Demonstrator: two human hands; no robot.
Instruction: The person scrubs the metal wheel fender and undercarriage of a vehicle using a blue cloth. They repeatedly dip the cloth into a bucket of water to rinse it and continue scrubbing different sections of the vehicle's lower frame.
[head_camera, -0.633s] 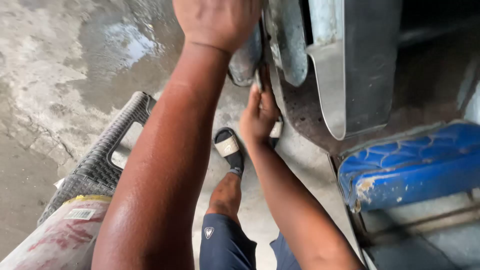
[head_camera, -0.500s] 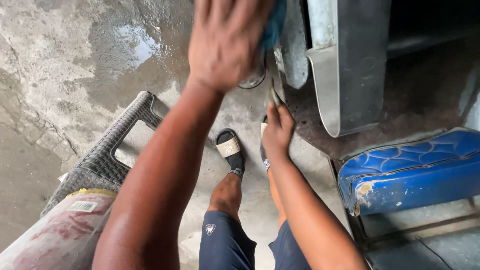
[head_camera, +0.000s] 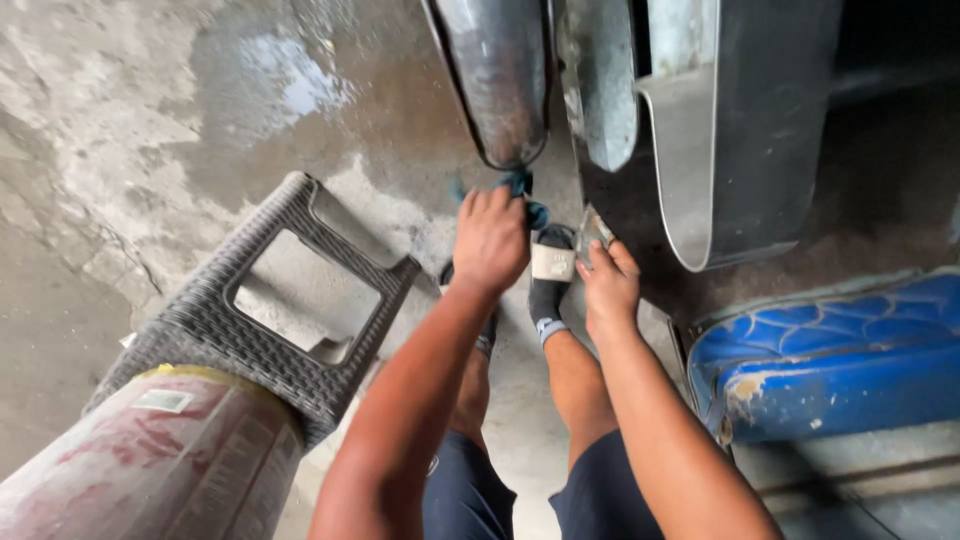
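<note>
Hands work low beside a vehicle: left hand (head_camera: 490, 238) grips a blue cloth (head_camera: 520, 186) under the metal fender (head_camera: 497, 80); right hand (head_camera: 608, 288) pinches a metal edge (head_camera: 592, 228).

The left hand (head_camera: 490, 238) has dropped from high on the metal panel to its lower tip, gripping a blue cloth (head_camera: 522, 190), while the right hand (head_camera: 608, 290) stays low.

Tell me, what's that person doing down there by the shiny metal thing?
A person is leaning over a metal vehicle panel. Their left hand presses a blue cloth against the panel's lower tip. Their right hand rests on the metal edge beside it. A grey woven stool stands on the wet concrete floor nearby.
</note>
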